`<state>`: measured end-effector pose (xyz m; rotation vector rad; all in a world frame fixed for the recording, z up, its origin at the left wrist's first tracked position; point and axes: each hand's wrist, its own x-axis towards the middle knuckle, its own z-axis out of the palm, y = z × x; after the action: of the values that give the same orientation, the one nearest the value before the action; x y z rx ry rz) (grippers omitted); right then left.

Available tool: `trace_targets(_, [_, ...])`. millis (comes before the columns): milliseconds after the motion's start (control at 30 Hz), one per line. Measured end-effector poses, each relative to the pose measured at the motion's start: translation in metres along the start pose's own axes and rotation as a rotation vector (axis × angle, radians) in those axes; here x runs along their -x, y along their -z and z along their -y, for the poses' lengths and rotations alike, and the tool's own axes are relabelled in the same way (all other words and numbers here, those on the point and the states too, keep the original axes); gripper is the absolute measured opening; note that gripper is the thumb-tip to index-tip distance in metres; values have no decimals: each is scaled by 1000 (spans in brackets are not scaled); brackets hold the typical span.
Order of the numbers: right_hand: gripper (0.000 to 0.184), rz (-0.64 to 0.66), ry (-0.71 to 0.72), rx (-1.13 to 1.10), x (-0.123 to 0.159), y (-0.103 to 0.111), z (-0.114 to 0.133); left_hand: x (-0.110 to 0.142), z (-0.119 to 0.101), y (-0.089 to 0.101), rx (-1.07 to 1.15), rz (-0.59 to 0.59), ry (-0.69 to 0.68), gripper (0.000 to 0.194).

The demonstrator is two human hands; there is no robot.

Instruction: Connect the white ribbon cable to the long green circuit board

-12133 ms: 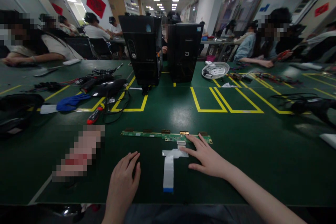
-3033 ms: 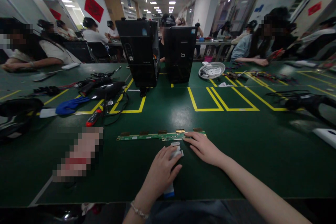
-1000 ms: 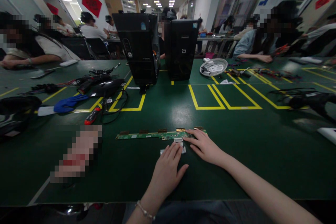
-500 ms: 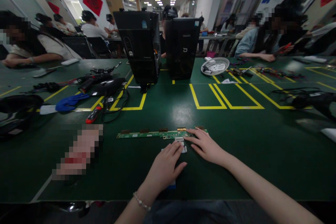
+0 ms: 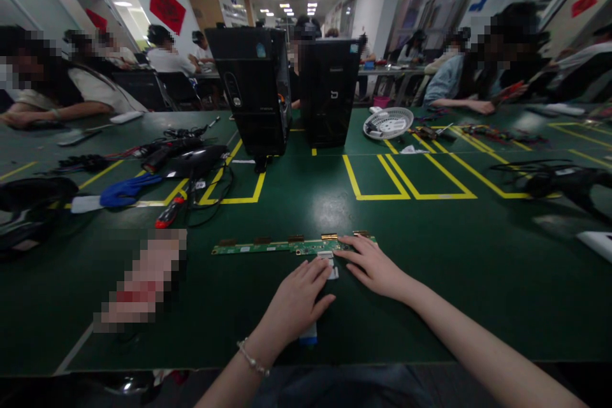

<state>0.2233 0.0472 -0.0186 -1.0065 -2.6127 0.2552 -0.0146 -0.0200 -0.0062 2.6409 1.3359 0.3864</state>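
Green circuit board (image 5: 258,248) lies at lower centre, your right hand (image 5: 377,269) touching its right end, fingers loosely spread! Your left hand (image 5: 297,296) covers the white ribbon cable (image 5: 333,271), fingers extended, gripping nothing.

Here on the counter (image 5: 430,331), right before us, we have the circuit board (image 5: 258,248) lying crosswise, our right hand (image 5: 375,268) at its right end and our left hand (image 5: 299,299) over the ribbon cable (image 5: 308,334), on the near side. Off to the left we spot the screwdriver (image 5: 169,212), the glove (image 5: 125,191) further left. Behind the board, the left tower (image 5: 248,89) stands beside the right tower (image 5: 331,92), and there's the basket (image 5: 388,123), just right of both.
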Motion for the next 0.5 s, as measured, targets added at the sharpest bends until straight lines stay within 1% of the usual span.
trace_targets(200, [41,32,-16,25,-1,0,3,0,-4,-6,17,-15,33,45])
trace_targets(267, [41,36,-22,29,-1,0,5,0,-5,-6,36,-37,40,44])
trace_targets(400, [42,36,-17,23,-1,1,5,3,-5,4,63,-119,32,45])
trace_targets(500, [42,31,-11,17,0,2,5,13,1,13,46,-191,96,43])
